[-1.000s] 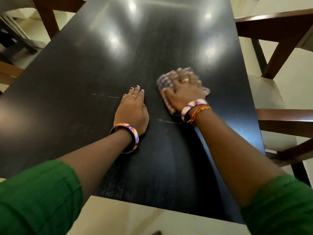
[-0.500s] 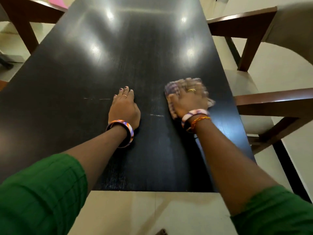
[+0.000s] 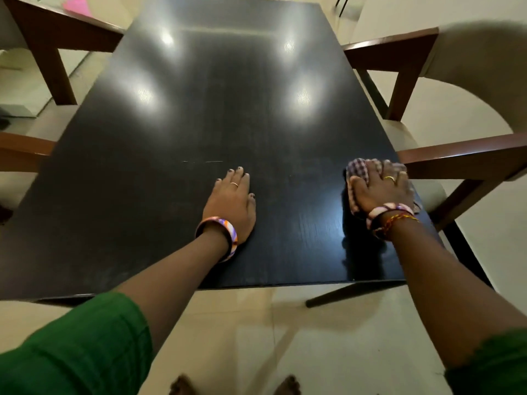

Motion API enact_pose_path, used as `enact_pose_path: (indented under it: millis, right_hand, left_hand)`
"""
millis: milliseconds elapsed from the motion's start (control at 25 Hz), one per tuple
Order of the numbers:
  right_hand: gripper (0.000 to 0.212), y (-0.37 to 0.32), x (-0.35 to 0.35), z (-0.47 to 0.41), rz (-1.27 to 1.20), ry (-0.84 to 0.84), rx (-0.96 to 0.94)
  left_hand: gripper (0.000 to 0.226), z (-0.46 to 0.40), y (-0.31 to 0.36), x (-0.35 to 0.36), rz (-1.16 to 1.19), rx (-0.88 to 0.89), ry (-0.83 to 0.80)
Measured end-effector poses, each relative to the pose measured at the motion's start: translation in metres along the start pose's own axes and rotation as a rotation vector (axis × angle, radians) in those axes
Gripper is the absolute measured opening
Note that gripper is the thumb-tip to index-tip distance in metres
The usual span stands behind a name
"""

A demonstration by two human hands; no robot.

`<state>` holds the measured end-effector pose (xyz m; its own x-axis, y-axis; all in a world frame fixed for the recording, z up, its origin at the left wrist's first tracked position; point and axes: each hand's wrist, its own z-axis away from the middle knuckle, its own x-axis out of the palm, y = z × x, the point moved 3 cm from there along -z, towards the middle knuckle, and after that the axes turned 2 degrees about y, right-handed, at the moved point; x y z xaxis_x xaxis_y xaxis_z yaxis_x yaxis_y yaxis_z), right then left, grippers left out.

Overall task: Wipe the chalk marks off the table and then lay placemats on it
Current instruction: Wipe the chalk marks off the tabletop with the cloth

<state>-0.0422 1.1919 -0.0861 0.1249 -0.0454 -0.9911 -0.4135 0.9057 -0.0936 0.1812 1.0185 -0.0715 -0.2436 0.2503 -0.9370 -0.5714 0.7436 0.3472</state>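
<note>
Table (image 3: 228, 109), dark: right hand (image 3: 382, 192) presses checked cloth (image 3: 358, 169) flat at its right edge; left hand (image 3: 232, 201) flat, bracing mid-table. Chalk mark (image 3: 212, 161) just beyond left fingertips; overlap strokes toward it. No placemats visible.

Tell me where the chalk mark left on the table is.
In the head view, a thin chalk line lies on the black table, just beyond and left of the left hand, far from the cloth.
</note>
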Motion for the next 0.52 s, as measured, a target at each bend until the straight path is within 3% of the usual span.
enact_pose_path:
  millis: [80,200,320,400,520]
  right_hand:
    - [0.065,-0.062,-0.002,0.019,-0.049,0.015,-0.062]
    - [0.06,-0.158,0.005,0.074,-0.077,-0.006,-0.3]
    - [0.065,-0.196,0.014,0.128,-0.047,-0.054,-0.519]
    - [0.074,-0.171,0.011,0.128,-0.027,0.015,-0.477]
    - [0.061,-0.11,0.0,0.102,-0.061,0.004,-0.116]
  left_hand:
    - [0.054,0.011,-0.018,-0.004,-0.061,0.02,-0.03]
    - [0.056,0.029,-0.059,-0.018,-0.099,-0.036,-0.044]
    - [0.058,0.037,-0.107,-0.038,-0.136,-0.074,-0.042]
    - [0.059,0.037,-0.142,-0.053,-0.142,-0.118,-0.034]
    - [0.058,0.039,-0.182,-0.073,-0.103,-0.206,-0.016]
